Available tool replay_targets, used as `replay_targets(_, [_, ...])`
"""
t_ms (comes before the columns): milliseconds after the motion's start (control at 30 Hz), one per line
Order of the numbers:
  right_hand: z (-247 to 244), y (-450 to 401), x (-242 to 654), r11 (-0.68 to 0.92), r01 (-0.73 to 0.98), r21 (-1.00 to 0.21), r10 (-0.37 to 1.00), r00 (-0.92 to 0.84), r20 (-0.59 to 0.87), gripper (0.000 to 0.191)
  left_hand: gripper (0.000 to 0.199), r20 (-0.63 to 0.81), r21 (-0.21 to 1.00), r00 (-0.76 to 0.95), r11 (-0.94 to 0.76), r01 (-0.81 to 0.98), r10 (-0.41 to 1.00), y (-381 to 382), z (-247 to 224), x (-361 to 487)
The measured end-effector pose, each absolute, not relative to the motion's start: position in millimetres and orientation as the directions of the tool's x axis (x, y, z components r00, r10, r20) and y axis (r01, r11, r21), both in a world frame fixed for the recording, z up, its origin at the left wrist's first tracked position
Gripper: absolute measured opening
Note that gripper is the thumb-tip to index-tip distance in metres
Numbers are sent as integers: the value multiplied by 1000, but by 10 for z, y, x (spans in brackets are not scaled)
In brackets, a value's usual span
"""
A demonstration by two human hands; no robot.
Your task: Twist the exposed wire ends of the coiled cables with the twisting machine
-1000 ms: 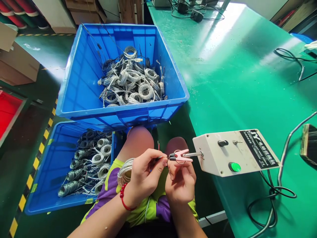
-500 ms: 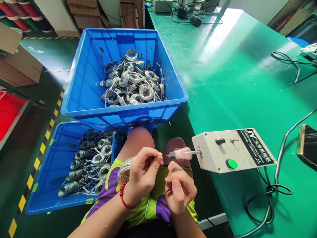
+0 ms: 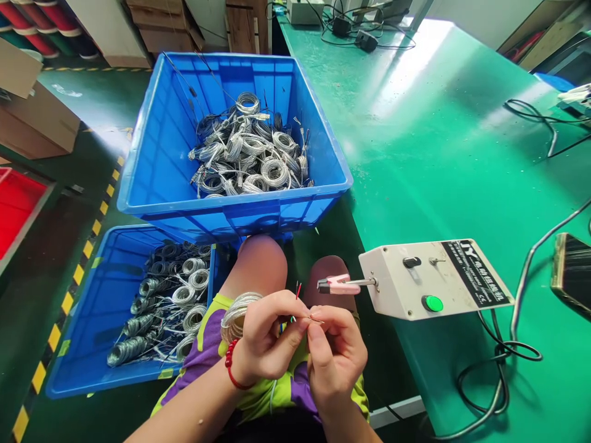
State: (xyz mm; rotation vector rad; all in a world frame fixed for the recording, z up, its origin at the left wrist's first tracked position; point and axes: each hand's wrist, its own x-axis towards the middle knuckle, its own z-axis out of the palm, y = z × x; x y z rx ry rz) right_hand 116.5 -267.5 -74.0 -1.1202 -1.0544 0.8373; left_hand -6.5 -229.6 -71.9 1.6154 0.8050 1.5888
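Observation:
My left hand [image 3: 272, 335], with a red bead bracelet at its wrist, is closed on a coiled clear cable [image 3: 235, 317] near its end. Thin red, black and green wires stick out above its fingers. My right hand [image 3: 336, 351] pinches the thin bare wire [image 3: 315, 319] at its tip, right beside the left fingertips. Just above and right of the fingers, a pink clip [image 3: 344, 284] with dark jaws sits on the shaft of a grey control box [image 3: 434, 280]; no wire shows in its jaws.
A large blue bin [image 3: 235, 209] of coiled cables stands ahead, a second blue bin [image 3: 83, 344] lower left. The box sits at the edge of a green table [image 3: 438, 184], with black cords and a phone [image 3: 572, 274] at right.
The wire has come away from the pink clip, which has turned. My left hand has shifted slightly, and my right hand has closed on the wire tip.

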Motion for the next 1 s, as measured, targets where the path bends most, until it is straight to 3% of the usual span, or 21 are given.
replay_targets(233, [-739,-2623,1212,180,-131,-975,926,358,123,7,10,453,890,164,-434,-140,876,-2285,-710,-100])
replay_targets(400, [-678,-2544,1203,139,-266,-954,945,325,46,8,30,379,914,286,-309,-262,880,-2253,-676,-147])
replay_targets(600, [-725,-2558,1247,152,-137,-979,933,346,97,4,31,440,897,271,-401,-188,856,-2217,-657,-133])
replay_targets(700, [-769,-2578,1270,247,-61,-967,907,365,209,3,27,473,880,193,-453,-143,859,-2225,-664,-127])
replay_targets(833, [-757,-2590,1254,369,-17,-929,900,257,352,10,21,476,879,150,-470,-75,867,-2234,-650,-133])
replay_targets(1000, [-704,-2604,1204,333,41,-942,911,243,332,19,16,499,865,141,-501,-18,855,-2238,-627,-131])
